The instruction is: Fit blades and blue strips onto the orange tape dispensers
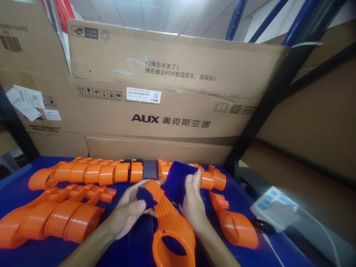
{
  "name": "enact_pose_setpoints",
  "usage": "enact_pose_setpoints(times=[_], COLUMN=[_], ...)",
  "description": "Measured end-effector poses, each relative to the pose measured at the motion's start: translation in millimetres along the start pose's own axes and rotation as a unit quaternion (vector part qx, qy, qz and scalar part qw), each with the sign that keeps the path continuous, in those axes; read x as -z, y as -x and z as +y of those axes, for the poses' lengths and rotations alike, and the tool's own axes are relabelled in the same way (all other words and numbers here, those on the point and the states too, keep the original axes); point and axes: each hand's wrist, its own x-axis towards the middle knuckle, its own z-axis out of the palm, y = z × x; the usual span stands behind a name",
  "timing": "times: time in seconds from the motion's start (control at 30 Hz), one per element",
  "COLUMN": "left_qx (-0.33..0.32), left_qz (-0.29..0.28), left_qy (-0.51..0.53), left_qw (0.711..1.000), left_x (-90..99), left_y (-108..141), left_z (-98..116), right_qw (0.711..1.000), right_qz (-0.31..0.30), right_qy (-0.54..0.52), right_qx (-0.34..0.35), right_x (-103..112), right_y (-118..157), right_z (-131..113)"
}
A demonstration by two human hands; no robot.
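Observation:
Near the middle, my left hand is closed on a small dark blue piece, its thumb pressed on the front. That piece touches the upper end of an orange part with a round ring, whose ring hangs toward the bottom edge. My right hand grips a larger flat dark blue piece by its right side, just above the orange part. Whether the right hand also touches the orange part is hidden.
Nested orange parts line the back of the blue surface. More lie at left, and one at right. Behind stands a cardboard box wall. A black mouse and cable are at right, by a dark rack post.

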Motion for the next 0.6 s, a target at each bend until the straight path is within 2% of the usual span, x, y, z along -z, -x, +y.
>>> enact_pose_setpoints(times=[0.13, 0.23, 0.3, 0.4, 0.5, 0.6], left_qx=[-0.013, -0.005, -0.014, -0.073, -0.122, -0.143], left_qz=[-0.044, -0.108, -0.131, -0.11, -0.096, -0.128], left_qy=[-0.029, -0.104, -0.13, -0.136, -0.192, -0.259], left_qw=[0.999, 0.989, 0.983, 0.982, 0.969, 0.947], left_x=[-4.6, -10.3, -10.1, -3.5, -0.1, -5.8], left_y=[5, 4, 1, -3, -5, -5], left_z=[5, 9, 9, 8, 10, 13], right_qw=[0.994, 0.987, 0.978, 0.959, 0.938, 0.919], right_qz=[0.061, 0.072, 0.059, -0.031, -0.128, -0.209], right_qy=[-0.076, -0.14, -0.199, -0.281, -0.323, -0.331], right_qx=[-0.042, -0.015, 0.002, 0.001, 0.008, -0.054], right_x=[-6, -9, -6, 6, 20, 27], right_y=[0, 1, 2, 1, -4, -10], right_z=[1, 0, -4, -15, -25, -30])
